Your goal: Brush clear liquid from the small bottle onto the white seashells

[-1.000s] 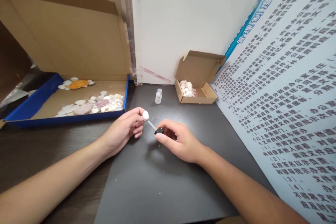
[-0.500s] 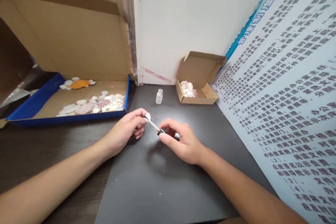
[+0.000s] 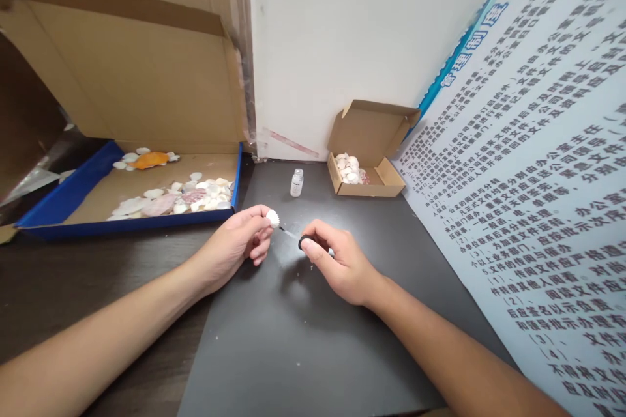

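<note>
Between the thumb and fingers of my left hand (image 3: pixel 243 239) is a small white shell (image 3: pixel 272 218), its ribbed face turned partly into view. My right hand (image 3: pixel 341 259) pinches the black cap of a brush applicator (image 3: pixel 292 235). The applicator's pale stem points left, and its dark tip is at or just beside the shell's lower right edge; whether they touch I cannot tell. Behind both hands, a small clear bottle (image 3: pixel 296 184) with a white label stands upright and uncapped on the dark mat (image 3: pixel 313 365).
At the left, a blue-edged cardboard box (image 3: pixel 132 228) with its lid raised holds loose shells (image 3: pixel 210 195) and an orange piece (image 3: pixel 150 159) ringed by white shells. A smaller open box (image 3: pixel 391 176) with shells stands back right. A printed panel (image 3: pixel 538 208) borders the right side.
The shell has turned in my left hand, showing more of its ribbed face. The applicator has drawn slightly right, its tip leaving the shell's top for its lower right edge.
</note>
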